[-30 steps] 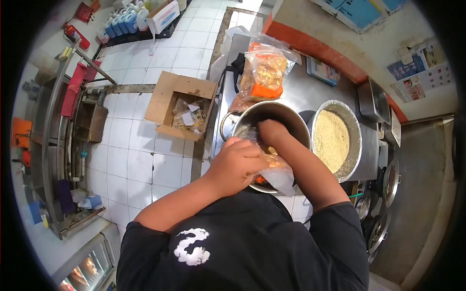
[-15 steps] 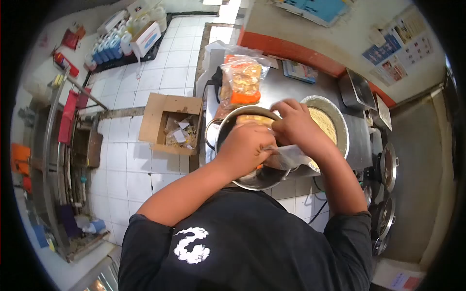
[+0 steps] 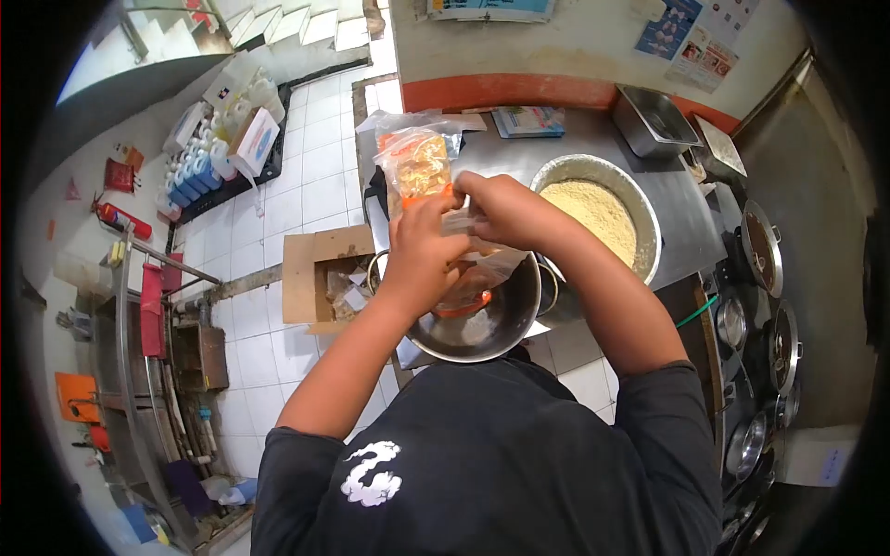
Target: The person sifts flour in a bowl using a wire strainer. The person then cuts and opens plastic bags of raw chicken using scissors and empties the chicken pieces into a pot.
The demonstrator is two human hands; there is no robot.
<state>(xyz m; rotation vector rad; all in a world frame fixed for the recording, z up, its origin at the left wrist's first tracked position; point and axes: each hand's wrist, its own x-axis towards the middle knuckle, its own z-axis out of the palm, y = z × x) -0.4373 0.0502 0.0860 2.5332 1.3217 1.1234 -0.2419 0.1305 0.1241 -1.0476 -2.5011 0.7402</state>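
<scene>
Centrally, two hands, one held bag, one pot

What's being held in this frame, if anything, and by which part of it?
A clear plastic bag, held over the pot by its upper part, between the left hand and right hand; the exact grip points are hidden.

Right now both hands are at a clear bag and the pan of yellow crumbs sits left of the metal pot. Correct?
Not quite: the pan of yellow crumbs sits right of the metal pot, per the head view. Left hand and right hand are indeed at a clear bag.
</scene>
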